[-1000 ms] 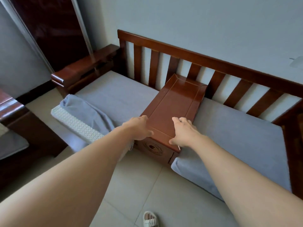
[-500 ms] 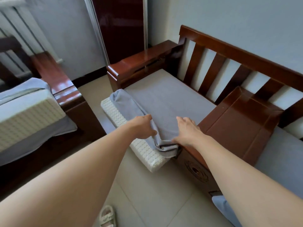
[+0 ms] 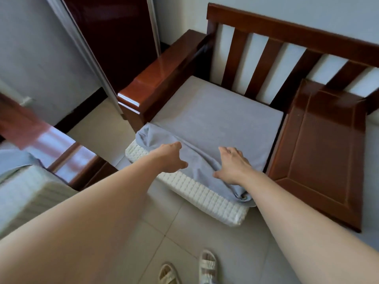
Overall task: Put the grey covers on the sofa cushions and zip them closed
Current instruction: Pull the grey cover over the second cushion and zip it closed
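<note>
Lying on the sofa seat against its left armrest, the cushion [image 3: 190, 189] runs back toward the slats, its bare white end overhanging the seat's front edge — grey cover [image 3: 213, 124] bunched there. Left hand [image 3: 171, 158] hovers relaxed; right hand [image 3: 232, 167] presses the bunched cloth, fingers spread.

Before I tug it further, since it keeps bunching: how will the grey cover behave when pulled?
The grey cover looks thin and floppy: it lies in folds near the right hand. It will probably drag on the white cushion, whose bare front face looks ribbed. It seems light, so it should lift easily.
</note>
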Demonstrator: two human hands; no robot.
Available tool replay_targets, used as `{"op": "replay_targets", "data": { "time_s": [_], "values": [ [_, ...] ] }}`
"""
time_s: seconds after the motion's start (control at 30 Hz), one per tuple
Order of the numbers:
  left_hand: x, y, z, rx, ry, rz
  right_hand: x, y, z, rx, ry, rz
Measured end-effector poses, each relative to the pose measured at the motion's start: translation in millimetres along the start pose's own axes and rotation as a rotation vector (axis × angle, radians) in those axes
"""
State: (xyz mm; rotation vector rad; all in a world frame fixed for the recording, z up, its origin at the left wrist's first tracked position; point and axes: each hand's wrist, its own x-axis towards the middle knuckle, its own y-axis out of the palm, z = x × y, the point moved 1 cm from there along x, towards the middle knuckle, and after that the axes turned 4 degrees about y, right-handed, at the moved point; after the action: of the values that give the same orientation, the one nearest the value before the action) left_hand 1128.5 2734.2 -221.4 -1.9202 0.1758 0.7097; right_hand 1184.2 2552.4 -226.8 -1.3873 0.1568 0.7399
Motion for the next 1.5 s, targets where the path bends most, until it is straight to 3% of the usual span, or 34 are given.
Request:
{"op": "replay_targets", "data": {
  "time_s": [0.47, 0.73, 0.93, 1.17, 1.5],
  "values": [
    [106.6, 26.1, 35.6, 0.282, 0.224, 0.118, 93.0, 55.0, 24.7, 0.142, 0.172, 0.031],
    [151.9, 56.9, 79.4, 0.453, 0.455, 0.194, 105.2, 128.6, 47.6, 0.253, 0.401, -0.032],
    [171.2, 105.8, 101.9, 0.493, 0.558, 0.174, 104.0, 196.4, 54.3, 0.28, 0.458, -0.055],
    [205.8, 180.3, 119.4, 0.511, 0.637, 0.04, 136.1, 268.5, 37.7, 0.272, 0.463, -0.194],
    [265.9, 261.9, 111.0, 0.42, 0.882, -0.324, 195.4, 337.4, -14.8, 0.09, 0.488, -0.643]
  ]
}}
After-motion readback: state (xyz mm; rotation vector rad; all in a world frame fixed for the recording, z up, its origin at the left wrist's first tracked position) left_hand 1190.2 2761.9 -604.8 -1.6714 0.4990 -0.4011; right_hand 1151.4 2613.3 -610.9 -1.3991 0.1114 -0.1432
